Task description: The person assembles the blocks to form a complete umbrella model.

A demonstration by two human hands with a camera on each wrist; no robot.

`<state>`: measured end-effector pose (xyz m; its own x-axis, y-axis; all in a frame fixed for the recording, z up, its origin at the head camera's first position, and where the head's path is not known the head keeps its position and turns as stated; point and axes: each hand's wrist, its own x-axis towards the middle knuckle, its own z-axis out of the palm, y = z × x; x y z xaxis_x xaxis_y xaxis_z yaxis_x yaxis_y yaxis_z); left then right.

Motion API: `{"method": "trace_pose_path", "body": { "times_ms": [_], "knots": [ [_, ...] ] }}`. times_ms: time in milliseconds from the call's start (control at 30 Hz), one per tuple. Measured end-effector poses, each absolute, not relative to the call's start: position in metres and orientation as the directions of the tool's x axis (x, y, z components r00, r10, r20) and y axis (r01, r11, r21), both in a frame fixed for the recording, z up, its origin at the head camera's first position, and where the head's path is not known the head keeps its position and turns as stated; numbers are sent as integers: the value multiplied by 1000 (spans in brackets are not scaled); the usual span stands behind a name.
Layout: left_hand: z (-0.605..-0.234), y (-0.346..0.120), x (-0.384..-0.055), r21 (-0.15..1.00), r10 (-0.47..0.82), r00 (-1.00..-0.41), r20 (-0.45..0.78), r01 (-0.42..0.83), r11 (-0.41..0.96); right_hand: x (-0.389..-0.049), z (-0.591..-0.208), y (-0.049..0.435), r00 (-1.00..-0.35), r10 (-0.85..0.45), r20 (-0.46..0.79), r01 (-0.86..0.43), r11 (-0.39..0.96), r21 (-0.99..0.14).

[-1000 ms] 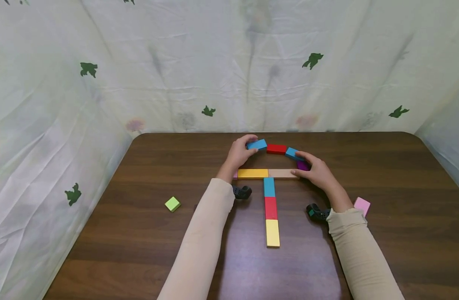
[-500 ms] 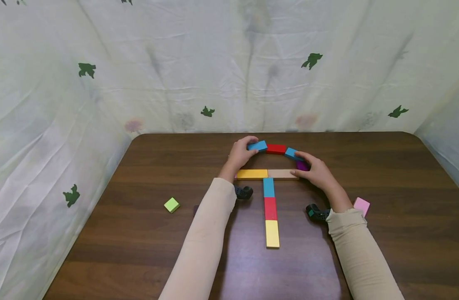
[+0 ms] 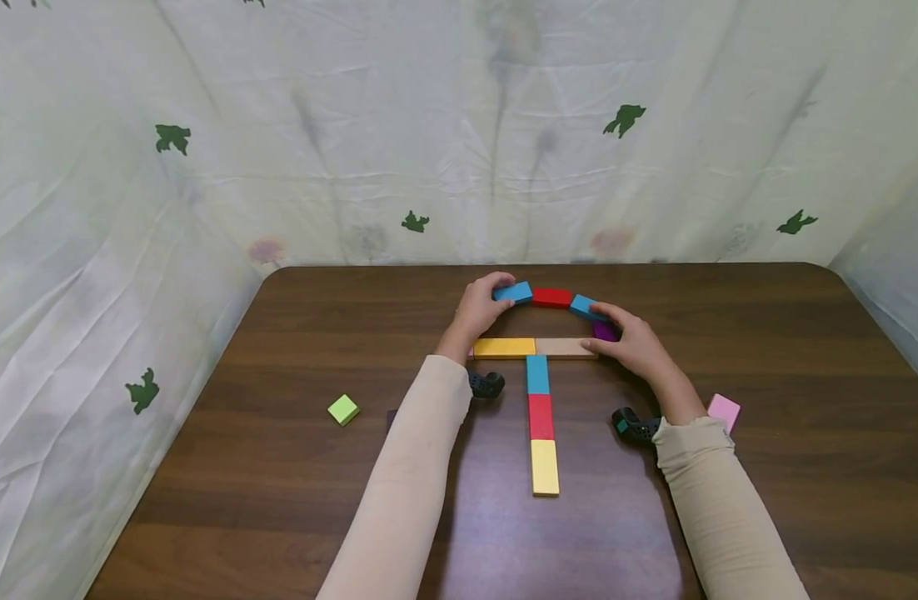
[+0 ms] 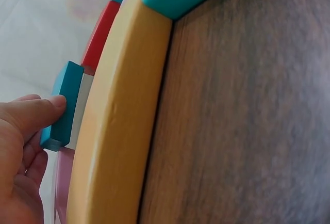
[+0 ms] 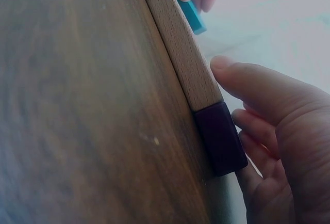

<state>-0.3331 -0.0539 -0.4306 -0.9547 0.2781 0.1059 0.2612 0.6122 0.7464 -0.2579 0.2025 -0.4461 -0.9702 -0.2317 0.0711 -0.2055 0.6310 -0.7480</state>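
Note:
My left hand (image 3: pixel 480 308) pinches a blue block (image 3: pixel 513 292) between thumb and fingers, beside a red block (image 3: pixel 552 297) at the top of an arch. A second blue block (image 3: pixel 585 306) and a purple block (image 3: pixel 605 332) continue the arch on the right. Around that side my right hand (image 3: pixel 639 346) spreads, index finger at the blue block and thumb by the end of a plain wooden block (image 3: pixel 566 347). In the right wrist view a dark purple block (image 5: pixel 220 139) adjoins the wooden one, fingers behind it. A yellow block (image 3: pixel 505 348) lies left of the wooden block.
Below the crossbar runs a stem of blue (image 3: pixel 537 374), red (image 3: pixel 541 417) and pale yellow (image 3: pixel 545 467) blocks. A green block (image 3: pixel 343 410) lies at the left, a pink block (image 3: pixel 724 412) beside the right sleeve. Black wrist cameras hang under both wrists. A curtain backs the table (image 3: pixel 279 333).
My left hand has brought its blue block very slightly down and nearer. The right hand and the other blocks stay essentially put.

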Motion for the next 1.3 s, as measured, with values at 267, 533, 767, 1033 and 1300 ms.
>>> {"method": "trace_pose_path", "body": {
  "times_ms": [267, 533, 767, 1033, 1300],
  "knots": [
    [-432, -54, -334, 720, 299, -949, 98, 275, 637, -259, -447, 204, -970, -233, 67, -204, 633, -747],
    [-433, -53, -332, 708, 273, -959, 73, 243, 663, -259, -446, 204, -969, -238, 71, -211, 635, -744],
    [-433, -52, -331, 697, 253, -967, 36, 206, 687, -259, -446, 204, -970, -236, 64, -203, 630, -750],
    [-433, -51, -333, 676, 294, -955, 45, 246, 695, -259, -445, 204, -970, -237, 59, -202, 643, -738],
    [-434, -51, -335, 688, 305, -951, 47, 252, 681, -259, -446, 204, -969, -239, 61, -205, 640, -741]
  ]
}}
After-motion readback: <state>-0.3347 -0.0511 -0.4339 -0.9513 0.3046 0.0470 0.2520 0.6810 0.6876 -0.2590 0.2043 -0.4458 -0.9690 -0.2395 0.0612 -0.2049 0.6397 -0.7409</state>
